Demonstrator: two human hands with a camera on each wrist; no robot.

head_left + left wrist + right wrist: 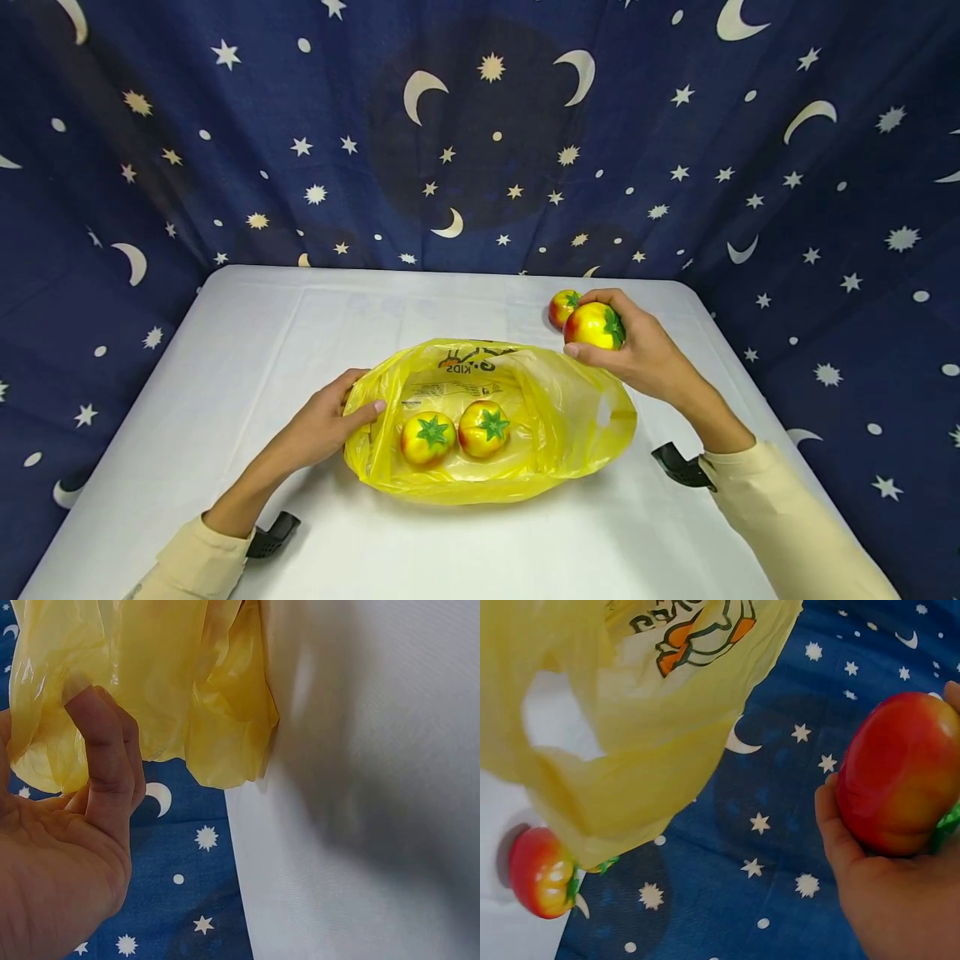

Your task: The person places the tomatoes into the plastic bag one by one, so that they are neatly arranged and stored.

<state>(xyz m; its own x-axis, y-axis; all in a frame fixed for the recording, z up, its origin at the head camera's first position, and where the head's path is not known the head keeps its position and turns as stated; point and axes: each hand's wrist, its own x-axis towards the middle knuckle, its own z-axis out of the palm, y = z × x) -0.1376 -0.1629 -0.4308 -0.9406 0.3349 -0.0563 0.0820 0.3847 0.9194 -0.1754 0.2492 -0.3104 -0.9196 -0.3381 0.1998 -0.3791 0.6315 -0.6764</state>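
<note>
A yellow plastic bag (577, 417) lies with its mouth spread wide on the table. My left hand (322, 421) grips the bag's left rim, thumb over the edge and fingers outside; the left wrist view shows those fingers (105, 750) bent against the plastic. Inside sit two shiny toy tomatoes, one on the left (427, 439) and one on the right (483, 429), yellow-red with green star-shaped tops. My right hand (645, 350) holds another toy tomato (592, 327) above the bag's far right rim. In the right wrist view this tomato (900, 772) shows its red side.
Behind the held one, another toy tomato (562, 308) rests on the table, partly hidden in the head view. In the right wrist view a yellow-green edge peeks out beside it. The white-covered table (300, 317) meets a blue star-and-moon curtain (495, 183) at the back and sides.
</note>
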